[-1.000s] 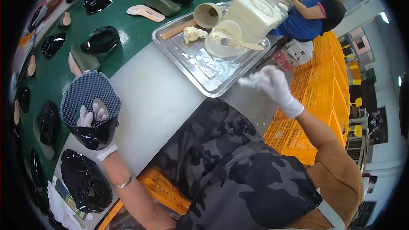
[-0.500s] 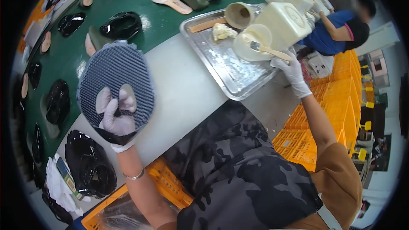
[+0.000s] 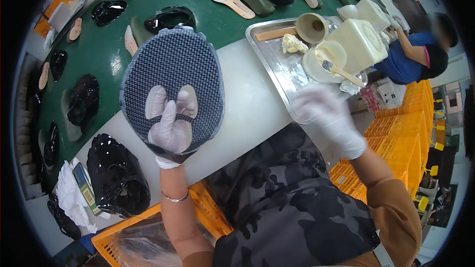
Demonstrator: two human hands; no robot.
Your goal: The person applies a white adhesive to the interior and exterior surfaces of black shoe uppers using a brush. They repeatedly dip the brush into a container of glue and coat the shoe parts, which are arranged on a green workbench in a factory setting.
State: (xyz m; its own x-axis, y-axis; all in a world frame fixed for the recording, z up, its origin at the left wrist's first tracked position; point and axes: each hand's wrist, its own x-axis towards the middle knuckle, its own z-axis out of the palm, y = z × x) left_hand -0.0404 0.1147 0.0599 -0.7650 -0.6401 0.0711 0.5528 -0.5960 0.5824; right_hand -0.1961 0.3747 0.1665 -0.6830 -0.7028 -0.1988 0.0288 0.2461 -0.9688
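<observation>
So the left hand has brought that oval carbon-weave-looking shoe piece up and closer to the camera than it was a second ago, when it sat lower and further left. It's now held up flat over the near-left part of the white desk, patterned face toward the camera, which I'd read as it being lined up for whatever goes on it next. Left grip is closed on the lower edge of the piece, with two gloved fingers showing through its two cutouts. The right hand has pulled back from the far side, where it was reaching toward the metal tray, and now sits near the tray's near corner. It's motion-blurred, and honestly I can't tell if that grip is open or closed, or whether it's carrying anything. On the tray there's a pale bowl with a brush lying across it, a tan cup and a cream plastic jug. Glossy black shoe uppers sit near left, more of them and some insoles on the green belt beyond. Another person works at the far right.
</observation>
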